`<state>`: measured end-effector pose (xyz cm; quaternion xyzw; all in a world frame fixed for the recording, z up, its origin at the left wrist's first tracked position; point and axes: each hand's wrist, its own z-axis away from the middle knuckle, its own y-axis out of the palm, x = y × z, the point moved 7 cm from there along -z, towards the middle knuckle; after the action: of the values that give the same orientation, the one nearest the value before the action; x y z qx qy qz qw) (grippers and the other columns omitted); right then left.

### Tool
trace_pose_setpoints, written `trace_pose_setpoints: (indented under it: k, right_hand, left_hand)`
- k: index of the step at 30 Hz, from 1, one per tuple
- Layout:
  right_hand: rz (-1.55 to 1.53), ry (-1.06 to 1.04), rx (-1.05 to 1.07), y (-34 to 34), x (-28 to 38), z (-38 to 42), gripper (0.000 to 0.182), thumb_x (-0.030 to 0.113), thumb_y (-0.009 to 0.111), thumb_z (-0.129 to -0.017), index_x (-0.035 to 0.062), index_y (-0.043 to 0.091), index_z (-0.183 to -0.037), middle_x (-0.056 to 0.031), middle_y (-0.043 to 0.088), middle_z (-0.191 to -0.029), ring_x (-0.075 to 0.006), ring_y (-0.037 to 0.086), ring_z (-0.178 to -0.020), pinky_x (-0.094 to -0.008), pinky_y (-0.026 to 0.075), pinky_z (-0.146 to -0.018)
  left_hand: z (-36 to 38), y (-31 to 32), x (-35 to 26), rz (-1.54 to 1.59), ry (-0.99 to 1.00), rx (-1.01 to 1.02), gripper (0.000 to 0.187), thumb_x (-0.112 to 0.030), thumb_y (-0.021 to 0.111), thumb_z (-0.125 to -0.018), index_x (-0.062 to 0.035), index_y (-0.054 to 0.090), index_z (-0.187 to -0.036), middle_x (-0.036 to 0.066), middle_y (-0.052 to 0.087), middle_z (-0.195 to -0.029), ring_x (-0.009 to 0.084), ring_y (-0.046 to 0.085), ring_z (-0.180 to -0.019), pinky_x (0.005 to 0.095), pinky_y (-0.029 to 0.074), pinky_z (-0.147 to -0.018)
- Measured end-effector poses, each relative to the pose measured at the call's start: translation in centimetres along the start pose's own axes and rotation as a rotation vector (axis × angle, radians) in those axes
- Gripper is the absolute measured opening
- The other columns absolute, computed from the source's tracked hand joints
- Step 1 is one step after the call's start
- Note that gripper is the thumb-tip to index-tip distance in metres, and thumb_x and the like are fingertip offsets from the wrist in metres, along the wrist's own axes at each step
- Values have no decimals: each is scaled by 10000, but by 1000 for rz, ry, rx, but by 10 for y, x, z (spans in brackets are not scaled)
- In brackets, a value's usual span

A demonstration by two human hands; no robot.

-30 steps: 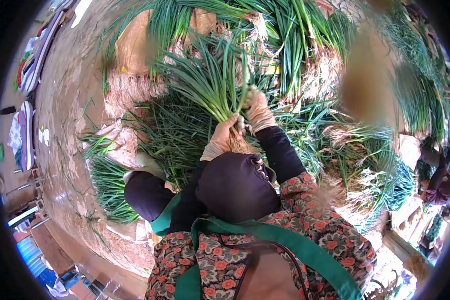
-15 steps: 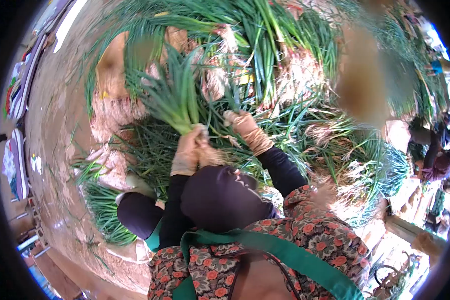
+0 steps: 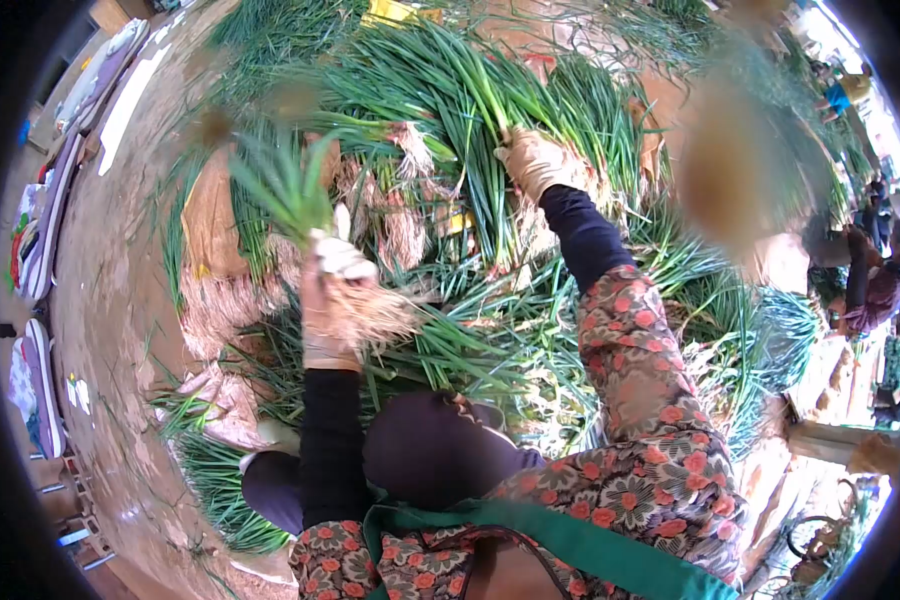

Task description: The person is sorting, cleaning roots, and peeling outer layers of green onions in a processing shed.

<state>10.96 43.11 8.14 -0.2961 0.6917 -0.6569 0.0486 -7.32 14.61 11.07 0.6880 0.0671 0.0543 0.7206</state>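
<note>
My left hand (image 3: 332, 290), in a pale glove, is closed round a bunch of green onions (image 3: 295, 195), leaves pointing up and stringy roots hanging to the right. Further forward, my right hand (image 3: 535, 160), gloved too, grips the base of a green onion stalk on the large pile (image 3: 440, 80). Its fingertips are partly hidden. Between the two hands lie more rooted bunches (image 3: 402, 228), and loose green leaves (image 3: 470, 340) cover the ground near my knees.
Brown sacking (image 3: 210, 220) with roots below it lies at the left. Another bundle (image 3: 225, 490) rests beside my knee at lower left. A person (image 3: 875, 290) is at the far right. Bare ground (image 3: 110, 300) shows along the left side.
My right hand has moved forward from the loose leaves to the large pile and closed on a stalk. My left hand has shifted left with its bunch. The view has moved slightly.
</note>
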Motion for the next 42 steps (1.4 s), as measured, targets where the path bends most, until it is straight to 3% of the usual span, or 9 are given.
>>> trace_pose_setpoints:
  k: [7,9,19,22,28,32,34,41,42]
  right_hand:
    - [167,-419,-368,5,77,84,109,176,488,-813,92,512,-748,-34,485,-598,-195,486,-503,-354,380,-445]
    - [374,-586,-310,30,95,137,205,246,511,-811,48,560,-832,-82,565,-655,-235,571,-582,-387,424,-497]
    - [-474,-559,753,98,104,247,482,233,561,-826,12,448,-1239,-190,509,-1219,-327,519,-1082,-383,424,-927]
    - [84,-1115,143,116,135,283,499,251,550,-868,42,414,-1300,-129,476,-1287,-265,502,-1121,-352,396,-980]
    - [-1441,91,1189,115,114,286,425,282,575,-900,59,498,-1254,-51,585,-1052,-139,545,-922,-282,448,-828]
    - [-1056,-230,658,100,93,266,311,303,607,-878,47,641,-1050,-11,620,-767,-110,557,-642,-289,461,-593]
    - [-993,194,736,102,77,259,302,308,588,-884,45,635,-1024,-69,623,-715,-154,588,-640,-306,466,-601]
    - [-598,148,428,119,77,242,284,334,523,-897,89,603,-1016,-143,632,-716,-320,632,-694,-418,476,-606]
    - [-490,-134,303,106,98,250,283,262,528,-907,51,574,-1090,-80,649,-731,-202,622,-634,-358,489,-612]
  left_hand:
    - [-3,-78,53,-493,22,-528,230,-162,566,-881,-38,547,-1074,104,609,-957,232,595,-825,378,531,-740]
    - [-6,-122,52,-634,-163,-499,243,-207,593,-866,-17,548,-1012,131,617,-748,195,585,-556,329,544,-626]
    - [17,-154,64,-1135,-183,-566,230,-183,624,-837,40,631,-897,73,632,-690,113,555,-508,196,384,-422]
    - [15,-169,60,-1210,-171,-638,199,-127,606,-831,53,626,-914,77,632,-733,147,583,-576,244,493,-534]
    - [19,-124,50,-323,-78,-303,170,-188,629,-841,-39,569,-897,55,584,-756,224,618,-870,456,520,-860]
    - [32,-125,42,-488,-76,-473,210,-136,591,-846,-22,532,-1012,101,618,-852,271,630,-899,438,548,-781]
    - [34,-161,23,-775,-191,-548,323,-62,574,-811,-1,477,-1112,190,623,-981,302,636,-883,405,565,-704]
    - [57,-163,28,-609,-75,-584,305,-128,596,-834,-11,493,-1097,167,624,-1022,268,637,-846,345,563,-638]
    - [59,-154,34,-585,-57,-573,279,-158,603,-841,-18,518,-1068,152,628,-1013,242,640,-809,316,558,-616]
